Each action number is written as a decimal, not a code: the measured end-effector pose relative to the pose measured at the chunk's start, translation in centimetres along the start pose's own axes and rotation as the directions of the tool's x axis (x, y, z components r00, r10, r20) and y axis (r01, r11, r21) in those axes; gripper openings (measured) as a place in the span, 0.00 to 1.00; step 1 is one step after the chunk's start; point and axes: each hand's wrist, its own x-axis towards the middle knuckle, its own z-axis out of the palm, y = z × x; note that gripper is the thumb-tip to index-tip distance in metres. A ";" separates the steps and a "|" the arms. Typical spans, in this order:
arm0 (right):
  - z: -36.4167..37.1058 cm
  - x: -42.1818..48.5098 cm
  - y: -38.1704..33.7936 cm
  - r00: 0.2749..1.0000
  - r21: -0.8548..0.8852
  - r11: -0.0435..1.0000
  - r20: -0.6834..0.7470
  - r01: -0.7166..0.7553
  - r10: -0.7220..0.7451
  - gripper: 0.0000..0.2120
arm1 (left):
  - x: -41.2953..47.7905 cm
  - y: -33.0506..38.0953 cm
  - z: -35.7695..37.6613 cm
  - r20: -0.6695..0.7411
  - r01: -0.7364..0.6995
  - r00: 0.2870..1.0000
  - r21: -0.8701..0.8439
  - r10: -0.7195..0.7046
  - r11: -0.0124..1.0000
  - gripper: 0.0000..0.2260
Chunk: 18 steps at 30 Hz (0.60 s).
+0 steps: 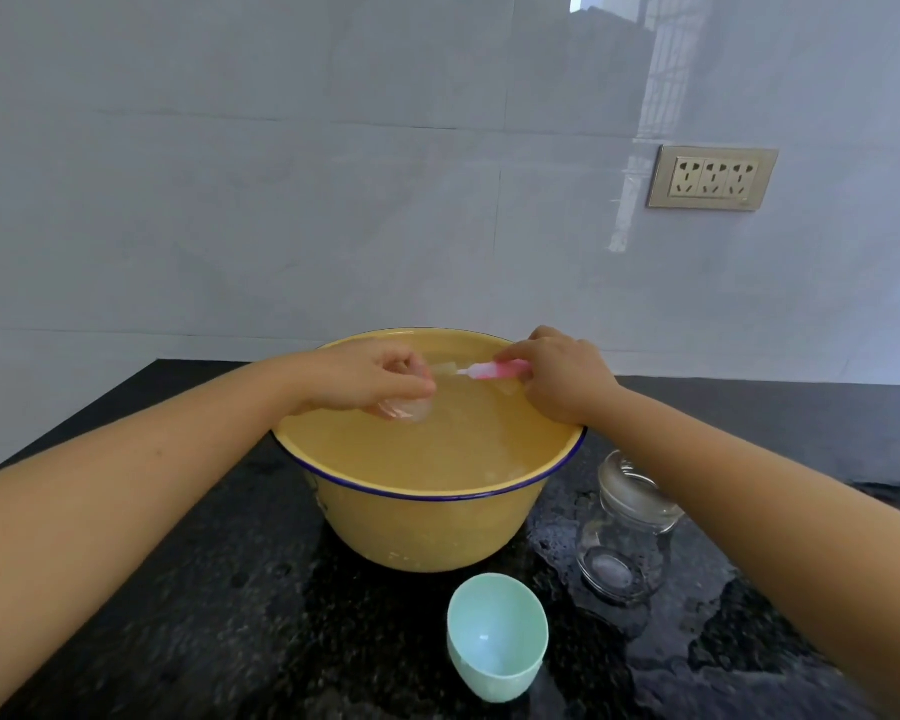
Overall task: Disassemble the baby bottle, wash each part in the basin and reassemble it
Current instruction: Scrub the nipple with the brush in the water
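You see a glossy yellow enamel basin (427,517), a clear glass bottle (627,537), a matt plastic cap (497,644) and a wet speckled stone counter (204,589).

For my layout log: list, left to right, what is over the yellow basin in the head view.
Left hand, gripping a clear part → pink brush → right hand, gripping the brush's handle.

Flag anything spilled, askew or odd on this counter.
Water is spilled on the black counter around the clear bottle, right of the yellow basin. The mint cap lies tipped on its side in front of the basin.
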 end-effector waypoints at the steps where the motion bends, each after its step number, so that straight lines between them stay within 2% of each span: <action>1: 0.0 0.0 0.0 1.000 -0.002 1.000 0.001 0.001 -0.001 0.23 | -0.2 0.0 -0.2 -0.003 -0.003 1.000 0.035 0.003 0.999 0.09; 5: 0.1 0.0 0.1 1.000 -0.009 1.000 0.005 -0.003 0.003 0.24 | -1.3 0.4 -0.4 -0.044 0.000 0.999 0.110 0.005 0.994 0.14; 7: 0.1 0.1 0.1 1.000 -0.013 1.000 0.004 -0.004 0.004 0.23 | -1.4 0.5 -0.4 -0.089 0.008 0.996 0.051 -0.004 0.999 0.13; 9: 0.1 0.1 0.1 1.000 -0.013 1.000 0.005 -0.004 0.004 0.23 | -1.4 0.3 -0.4 -0.128 0.047 0.990 -0.125 -0.063 0.991 0.12; 11: 0.2 0.1 0.0 1.000 -0.015 1.000 0.004 -0.004 0.004 0.22 | -1.4 0.3 -0.3 -0.088 0.079 0.988 -0.409 -0.126 0.909 0.10; 13: 0.2 0.1 0.0 1.000 -0.014 1.000 0.003 -0.005 0.005 0.22 | -1.3 0.3 -0.3 -0.059 0.078 0.987 -0.629 -0.147 0.773 0.07; 15: 0.1 0.1 0.0 1.000 -0.017 1.000 0.002 -0.006 0.006 0.23 | -1.4 0.4 -0.4 -0.055 0.079 0.982 -0.752 -0.183 0.654 0.03; 18: 0.2 0.1 0.0 1.000 -0.024 1.000 0.003 -0.006 0.006 0.22 | -1.2 0.5 -0.4 -0.030 0.082 0.981 -0.835 -0.194 0.545 0.05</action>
